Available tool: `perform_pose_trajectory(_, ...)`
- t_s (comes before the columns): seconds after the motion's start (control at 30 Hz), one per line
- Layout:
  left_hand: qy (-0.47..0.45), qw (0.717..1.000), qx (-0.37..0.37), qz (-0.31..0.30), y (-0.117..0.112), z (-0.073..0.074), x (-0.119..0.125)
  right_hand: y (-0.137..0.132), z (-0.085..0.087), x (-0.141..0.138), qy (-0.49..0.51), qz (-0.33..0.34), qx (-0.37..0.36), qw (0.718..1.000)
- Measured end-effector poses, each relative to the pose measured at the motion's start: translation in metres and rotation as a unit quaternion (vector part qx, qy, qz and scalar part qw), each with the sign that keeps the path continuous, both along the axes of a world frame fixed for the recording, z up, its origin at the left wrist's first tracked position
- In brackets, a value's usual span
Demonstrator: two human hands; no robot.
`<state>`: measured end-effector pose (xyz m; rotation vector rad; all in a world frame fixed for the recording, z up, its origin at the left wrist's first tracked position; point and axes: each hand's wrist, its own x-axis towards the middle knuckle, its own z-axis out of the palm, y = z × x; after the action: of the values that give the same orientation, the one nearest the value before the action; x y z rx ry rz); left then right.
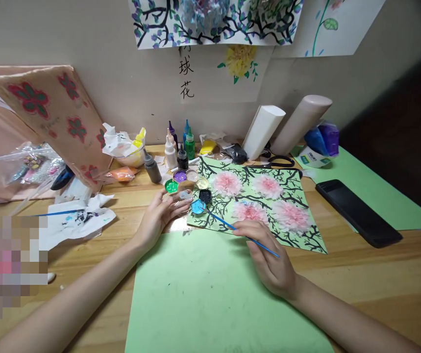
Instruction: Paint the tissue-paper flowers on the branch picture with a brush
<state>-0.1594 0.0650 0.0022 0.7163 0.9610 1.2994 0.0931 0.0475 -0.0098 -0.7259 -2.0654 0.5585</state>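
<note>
My right hand (pixel 271 257) grips a thin blue paintbrush (pixel 223 223), its tip in the light blue paint (pixel 197 207) of a round paint palette (pixel 186 195). The palette also carries green, purple, black and pale paints. My left hand (pixel 162 212) holds the palette at its near left side, thumb above and fingers along the lower edge; part of the grip is hidden. Right beside the palette lies a green sheet with black painted branches and fluffy pink flowers (pixel 247 198). A plain light green sheet (pixel 210 289) lies under my forearms and hands.
Several paint bottles (pixel 171 152) stand behind the palette. Scissors (pixel 278 162) lie behind the flower sheet. A black phone (pixel 357 211) is at right. At left are a stained tissue (pixel 81 218) and a decorated cardboard box (pixel 48 113). White and grey bottles (pixel 263 132) lean against the wall.
</note>
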Motion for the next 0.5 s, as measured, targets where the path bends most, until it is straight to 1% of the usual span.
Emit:
perform_pose_trajectory(0.27,0.023,1.000,-0.002,0.004,-0.0005,0.0032,0.0016,0.0003,0.0004,0.0005,-0.012,-0.020,-0.011,1.000)
perform_pose_trajectory(0.5,0.029,1.000,0.005,0.010,-0.0002,0.0050,0.0019,-0.0017,0.0028,-0.0012,0.000,-0.005,0.005,1.000)
